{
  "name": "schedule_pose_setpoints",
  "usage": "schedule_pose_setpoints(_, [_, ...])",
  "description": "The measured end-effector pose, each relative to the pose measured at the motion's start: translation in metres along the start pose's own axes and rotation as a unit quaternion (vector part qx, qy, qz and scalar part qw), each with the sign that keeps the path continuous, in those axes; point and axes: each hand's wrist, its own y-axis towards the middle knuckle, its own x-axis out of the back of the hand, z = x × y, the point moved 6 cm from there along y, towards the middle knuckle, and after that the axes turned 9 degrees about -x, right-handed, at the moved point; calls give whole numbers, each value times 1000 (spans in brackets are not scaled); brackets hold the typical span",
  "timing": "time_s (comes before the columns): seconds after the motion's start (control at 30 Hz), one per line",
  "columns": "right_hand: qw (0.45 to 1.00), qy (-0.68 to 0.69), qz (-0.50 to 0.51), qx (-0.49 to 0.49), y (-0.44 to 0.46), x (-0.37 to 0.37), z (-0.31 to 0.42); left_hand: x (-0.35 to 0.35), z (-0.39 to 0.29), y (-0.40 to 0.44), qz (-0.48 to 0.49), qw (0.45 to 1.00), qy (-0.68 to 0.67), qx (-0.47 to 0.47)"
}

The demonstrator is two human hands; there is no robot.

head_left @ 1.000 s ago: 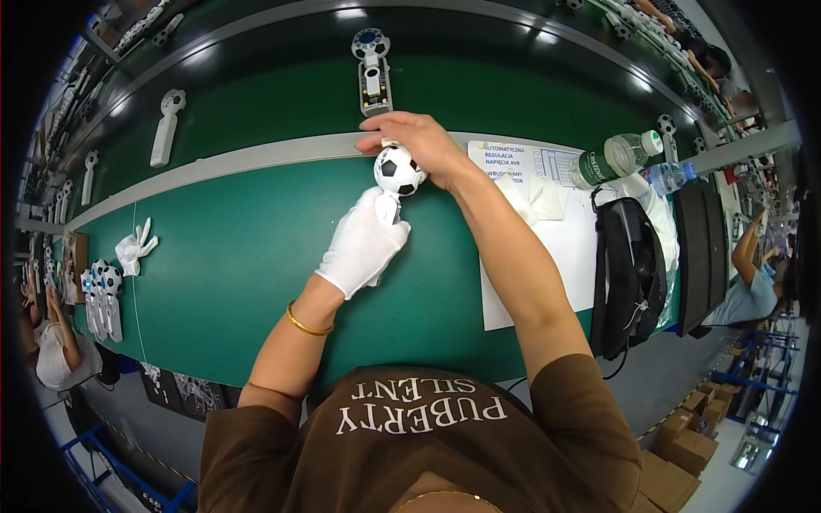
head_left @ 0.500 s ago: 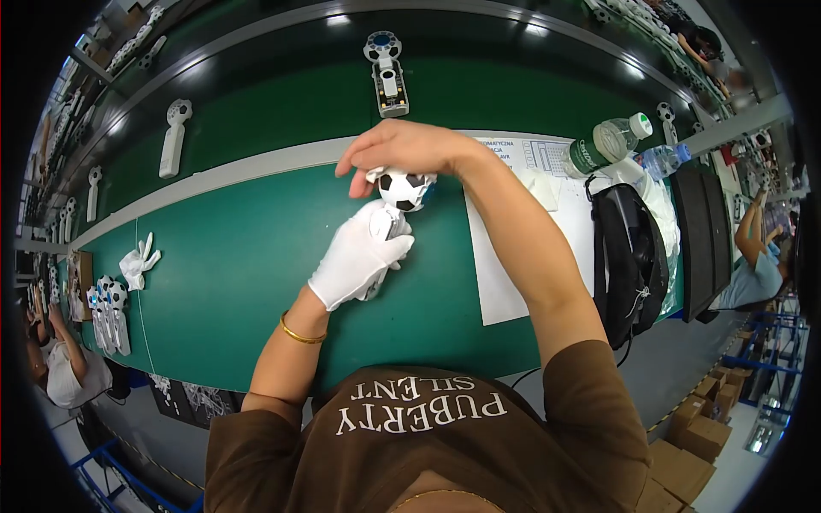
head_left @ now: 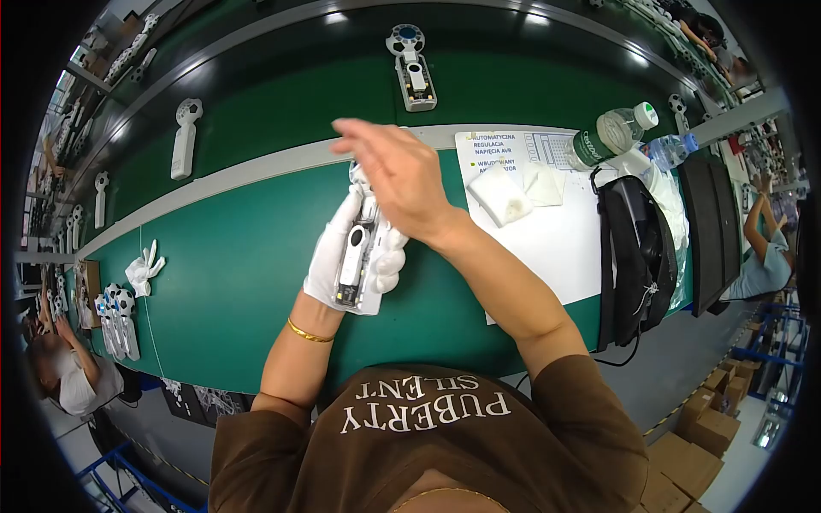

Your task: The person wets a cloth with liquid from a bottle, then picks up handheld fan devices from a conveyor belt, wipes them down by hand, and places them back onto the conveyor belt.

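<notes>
My left hand (head_left: 326, 256), in a white glove, is wrapped round a white football-headed handheld device (head_left: 351, 261). Its open side faces up, showing a white inner part and some circuitry. Over the football end hovers my bare right hand (head_left: 398, 175), fingers stretched out and a little smeared by motion. It hides most of the ball, and I cannot tell whether it touches it. To the right, a folded white cloth pad (head_left: 500, 195) with a grey smudge rests on a printed sheet (head_left: 556, 248).
Similar devices (head_left: 413, 73) lie on the dark green belt (head_left: 291, 103) beyond the table. Several more stand at left (head_left: 120, 321) near a white glove (head_left: 145, 269). Bottles (head_left: 611, 137) and a black bag (head_left: 637, 256) occupy the right. Co-workers sit at both sides.
The white pad has left my right hand and now lies on the sheet. My left hand has turned the device so its open side shows. Devices on the belt have shifted right.
</notes>
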Motion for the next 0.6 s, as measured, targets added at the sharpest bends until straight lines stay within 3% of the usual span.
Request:
schedule_pose_setpoints(0.1, [998,23,54,-39,6,-4,-3,-5,3,-1,15,999,-48,21])
schedule_pose_setpoints(0.13, [986,55,104,-116,9,-5,-9,-5,2,0,21,998,-54,22])
schedule_pose_setpoints(0.2, [909,282,144,-271,14,-16,-37,-6,0,-1,41,997,-69,20])
schedule_pose_setpoints(0.27, [781,438,179,-407,11,-24,-52,-9,1,-3,68,988,-128,53])
schedule_pose_setpoints(0.4, [664,565,138,-471,-12,-31,-72,-19,0,-4,143,959,-225,99])
schedule_pose_setpoints(0.53, [681,581,-27,-445,-10,-14,-94,-22,-3,-4,154,949,-256,97])
schedule_pose_setpoints(0.6, [764,532,-54,-361,6,7,-67,-19,-4,-3,141,949,-266,94])
